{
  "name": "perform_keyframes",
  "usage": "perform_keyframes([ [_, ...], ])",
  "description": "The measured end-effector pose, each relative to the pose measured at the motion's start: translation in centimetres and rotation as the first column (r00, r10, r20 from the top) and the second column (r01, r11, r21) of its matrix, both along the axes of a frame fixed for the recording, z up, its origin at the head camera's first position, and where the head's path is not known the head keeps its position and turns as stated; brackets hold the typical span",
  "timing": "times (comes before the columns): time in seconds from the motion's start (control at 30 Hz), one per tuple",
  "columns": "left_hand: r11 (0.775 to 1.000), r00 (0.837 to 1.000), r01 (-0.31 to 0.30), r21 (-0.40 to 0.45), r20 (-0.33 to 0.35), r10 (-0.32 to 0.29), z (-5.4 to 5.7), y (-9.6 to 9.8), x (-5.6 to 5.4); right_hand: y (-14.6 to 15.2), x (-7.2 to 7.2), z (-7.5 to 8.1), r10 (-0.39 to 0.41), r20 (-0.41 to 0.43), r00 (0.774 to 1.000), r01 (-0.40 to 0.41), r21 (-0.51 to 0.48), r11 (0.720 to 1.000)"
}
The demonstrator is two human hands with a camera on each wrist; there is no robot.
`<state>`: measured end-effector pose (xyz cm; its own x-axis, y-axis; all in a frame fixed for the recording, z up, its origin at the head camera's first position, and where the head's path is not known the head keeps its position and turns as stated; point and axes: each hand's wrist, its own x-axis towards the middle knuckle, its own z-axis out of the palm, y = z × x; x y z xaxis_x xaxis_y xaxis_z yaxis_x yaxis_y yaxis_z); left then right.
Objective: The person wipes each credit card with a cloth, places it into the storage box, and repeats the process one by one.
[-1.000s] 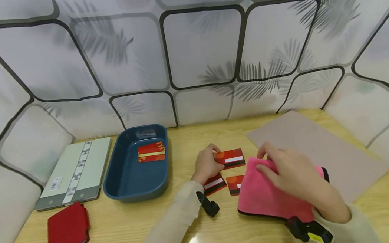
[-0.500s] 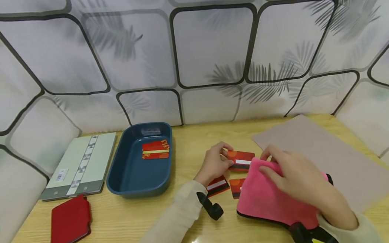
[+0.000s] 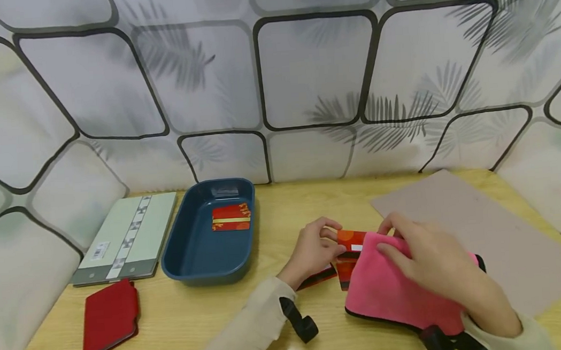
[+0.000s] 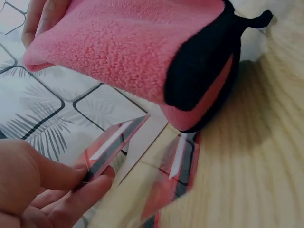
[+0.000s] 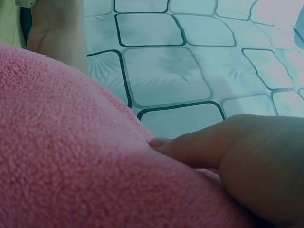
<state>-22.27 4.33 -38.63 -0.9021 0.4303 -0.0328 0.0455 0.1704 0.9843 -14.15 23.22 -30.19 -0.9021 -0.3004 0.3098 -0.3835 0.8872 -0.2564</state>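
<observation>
Pinching a red card (image 3: pixel 349 239) between thumb and fingers, the left hand (image 3: pixel 311 253) holds it right up by the pink fleecy cloth (image 3: pixel 381 294) in the head view, the card's far end hidden behind it! The right hand (image 3: pixel 435 264) grips the cloth's top. A second card (image 3: pixel 346 272) and a third card (image 3: pixel 321 277) lie on the table (image 3: pixel 287 206). Over to the left wrist: a tight pinch, the card tilted; whether it touches the cloth, I can't tell. Right wrist now: thumb pressed into pink fleece, the other fingers hidden.
</observation>
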Motion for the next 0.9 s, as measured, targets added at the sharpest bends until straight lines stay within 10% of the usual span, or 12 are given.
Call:
perform_keyframes([
  [0.5, 0.968, 0.961, 0.228, 0.105, -0.186, -0.206, 0.7, -3.3, 1.5, -1.1, 0.3, -0.7, 0.040, 0.076, 0.996, -0.037, -0.039, 0.999],
  [0.67, 0.928, 0.942, 0.325, 0.181, -0.151, -0.301, 1.1, -3.1, 2.5, -0.9, 0.6, -0.8, 0.013, 0.094, 0.995, -0.009, -0.040, 0.999],
  [0.9, 0.930, 0.954, 0.301, 0.211, -0.082, -0.290, 2.7, -4.0, 3.6, -1.8, 0.4, -0.9, 0.048, 0.050, 0.998, -0.046, -0.046, 0.998],
])
